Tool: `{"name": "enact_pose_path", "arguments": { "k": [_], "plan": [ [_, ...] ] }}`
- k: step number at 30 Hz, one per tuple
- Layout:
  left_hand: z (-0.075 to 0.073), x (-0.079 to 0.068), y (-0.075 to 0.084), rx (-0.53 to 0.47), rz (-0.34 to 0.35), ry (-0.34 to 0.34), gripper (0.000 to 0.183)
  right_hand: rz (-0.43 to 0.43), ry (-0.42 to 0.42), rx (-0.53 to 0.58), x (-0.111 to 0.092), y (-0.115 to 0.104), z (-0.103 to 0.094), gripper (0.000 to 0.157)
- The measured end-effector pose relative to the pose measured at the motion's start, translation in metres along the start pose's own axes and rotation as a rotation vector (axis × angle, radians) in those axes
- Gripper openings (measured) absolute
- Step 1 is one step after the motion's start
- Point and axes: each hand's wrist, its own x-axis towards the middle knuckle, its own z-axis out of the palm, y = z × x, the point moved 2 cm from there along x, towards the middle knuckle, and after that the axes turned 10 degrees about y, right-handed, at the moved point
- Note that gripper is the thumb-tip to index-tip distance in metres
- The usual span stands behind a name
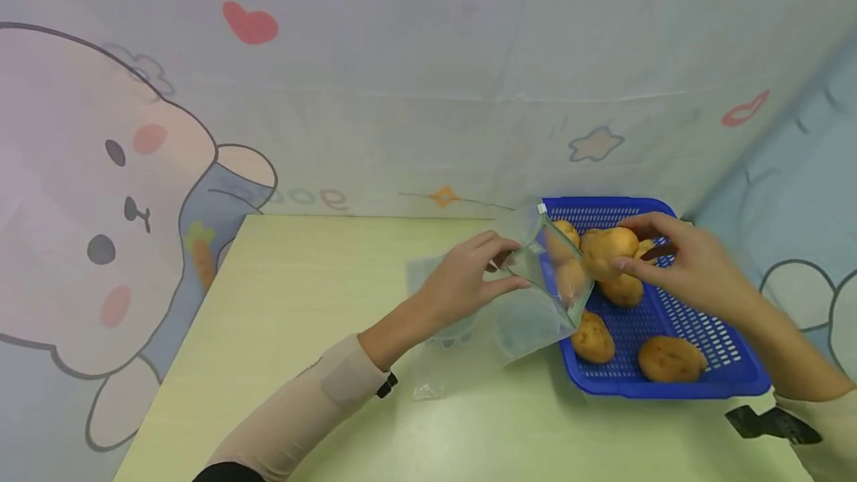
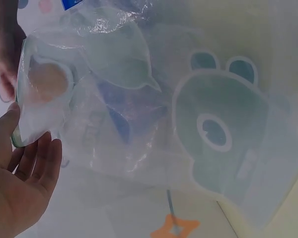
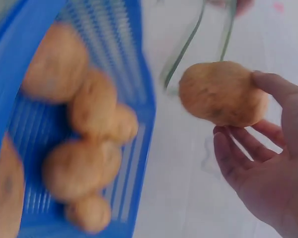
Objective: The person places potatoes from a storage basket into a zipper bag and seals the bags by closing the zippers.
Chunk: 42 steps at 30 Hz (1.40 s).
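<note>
My right hand [image 1: 696,262] pinches a potato [image 3: 221,93] between thumb and fingers, just off the mouth of a clear zip bag [image 2: 129,99]. The bag has green edging along its opening and a printed bear pattern. With thumb and fingers my left hand [image 1: 469,277] grips the bag's rim and spreads the mouth toward the right. Beneath the held potato is a blue plastic basket [image 1: 663,393] with several potatoes in it; one potato [image 1: 672,359] lies near its front edge. The bag's opening overlaps the basket's left side, and some potatoes show through the clear film.
The basket stands on a pale yellow-green table [image 1: 321,281], near its right side. Behind the table hangs a light cloth [image 1: 415,80] with cartoon prints, and a blue printed cloth [image 1: 817,169] covers the right side.
</note>
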Motion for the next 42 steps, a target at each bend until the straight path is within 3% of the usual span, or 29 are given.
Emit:
{"name": "enact_pose_path", "arguments": {
  "k": [3, 6, 10, 14, 24, 26, 29, 35, 39, 42],
  "plan": [
    [0.000, 0.000, 0.000, -0.011, -0.011, 0.003, 0.046, 0.031, -0.033, 0.100, 0.004, -0.020, 0.011, 0.044],
    [-0.001, 0.000, -0.001, -0.023, -0.014, 0.009, 0.045, -0.012, -0.077, 0.159, 0.007, -0.031, 0.029, 0.045],
    [-0.001, 0.000, 0.000, -0.037, -0.015, 0.010, 0.044, -0.059, -0.123, 0.164, 0.008, -0.038, 0.047, 0.048],
    [-0.001, 0.000, -0.001, -0.049, -0.028, 0.007, 0.043, -0.050, -0.163, 0.189, 0.007, -0.038, 0.054, 0.050],
    [-0.004, -0.001, -0.004, -0.071, -0.026, 0.026, 0.041, -0.056, -0.015, 0.113, -0.005, -0.019, 0.041, 0.032],
    [-0.007, 0.000, -0.003, -0.073, -0.015, 0.034, 0.041, -0.019, -0.044, 0.089, -0.013, -0.009, 0.041, 0.031],
    [-0.011, 0.001, -0.002, -0.078, 0.001, 0.044, 0.040, 0.015, -0.153, 0.056, -0.025, 0.007, 0.046, 0.035],
    [-0.016, 0.001, -0.001, -0.099, -0.004, 0.030, 0.040, 0.063, -0.382, -0.050, -0.047, 0.027, 0.072, 0.059],
    [-0.015, -0.001, -0.001, -0.111, -0.034, 0.010, 0.041, 0.102, -0.409, -0.066, -0.052, 0.030, 0.080, 0.058],
    [-0.015, -0.002, -0.001, -0.113, -0.046, 0.004, 0.041, 0.134, -0.392, -0.088, -0.049, 0.032, 0.076, 0.052]
  ]
}}
